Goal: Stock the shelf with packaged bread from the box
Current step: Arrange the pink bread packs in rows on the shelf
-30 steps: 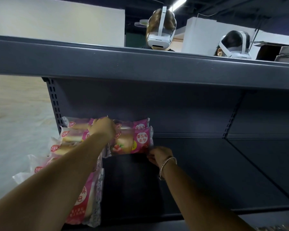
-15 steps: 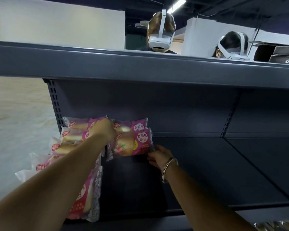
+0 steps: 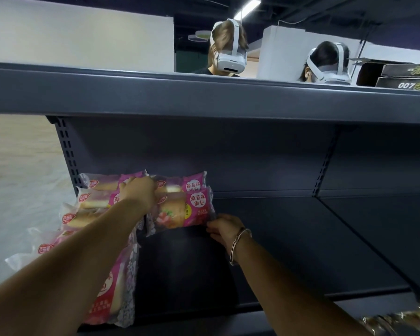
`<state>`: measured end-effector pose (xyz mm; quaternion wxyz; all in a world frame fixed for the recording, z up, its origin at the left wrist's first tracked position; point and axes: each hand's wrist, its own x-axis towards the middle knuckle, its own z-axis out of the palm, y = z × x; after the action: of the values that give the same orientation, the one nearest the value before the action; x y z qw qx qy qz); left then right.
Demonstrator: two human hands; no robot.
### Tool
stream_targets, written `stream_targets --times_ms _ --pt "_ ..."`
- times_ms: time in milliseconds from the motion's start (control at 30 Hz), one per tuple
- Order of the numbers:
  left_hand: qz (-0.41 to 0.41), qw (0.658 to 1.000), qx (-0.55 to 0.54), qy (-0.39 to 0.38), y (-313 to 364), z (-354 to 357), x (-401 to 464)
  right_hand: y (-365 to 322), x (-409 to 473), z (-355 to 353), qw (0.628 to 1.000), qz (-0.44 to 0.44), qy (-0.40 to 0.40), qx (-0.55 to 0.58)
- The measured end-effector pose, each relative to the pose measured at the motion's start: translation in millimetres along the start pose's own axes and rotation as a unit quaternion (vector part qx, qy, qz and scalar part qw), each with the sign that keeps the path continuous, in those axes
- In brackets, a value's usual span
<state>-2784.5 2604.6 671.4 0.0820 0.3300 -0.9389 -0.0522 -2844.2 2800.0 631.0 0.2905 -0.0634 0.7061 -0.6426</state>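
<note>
Between the two outstretched hands, at the back of the dark shelf, stands a pink bread packet, the front one of a short second row of two. The left hand reaches over its left end, where it meets the longer row of packets running out to the left of that hand; its fingers curl down onto the wrapper tops, but whether they grip or merely press I cannot tell, since the back of the hand hides them. The right hand, a bracelet on its wrist, pinches the lower right corner of the same packet's wrapper between thumb and fingertips. My judgement is that the packet is being squared up in its place, not yet left alone. The risks come from that light hold: a tug on the thin wrapper seam could tip the packet forward onto the bare shelf below the right hand, or drag it askew from the one behind it. Pressure from the left hand could also squash the soft bread or nudge the neighbouring row toward the open left end. No box is visible.
</note>
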Motion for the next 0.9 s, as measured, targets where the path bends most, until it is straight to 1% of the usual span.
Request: stream_targets --times_ms 100,233,333,567,733,900 --pt "0.010 0.998 -0.056 0.034 5 -5 -7 0 3 -1 1.000 0.010 -0.002 0.022" --pt "0.005 0.986 -0.140 0.085 5 -8 -10 -1 5 -2 0.998 0.015 -0.036 0.056" --pt "0.017 0.984 -0.141 0.112 -1 -12 -5 -3 6 4 0.995 0.026 -0.054 0.074" --pt "0.006 0.988 -0.134 0.082 -7 -14 -9 -6 5 12 0.995 0.018 -0.076 0.064" --pt "0.004 0.986 -0.152 0.061 -9 -17 -12 -5 6 13 0.996 0.015 -0.071 0.059" --pt "-0.003 0.981 -0.184 0.054 -8 -21 -19 -5 1 11 0.996 0.014 -0.062 0.055"
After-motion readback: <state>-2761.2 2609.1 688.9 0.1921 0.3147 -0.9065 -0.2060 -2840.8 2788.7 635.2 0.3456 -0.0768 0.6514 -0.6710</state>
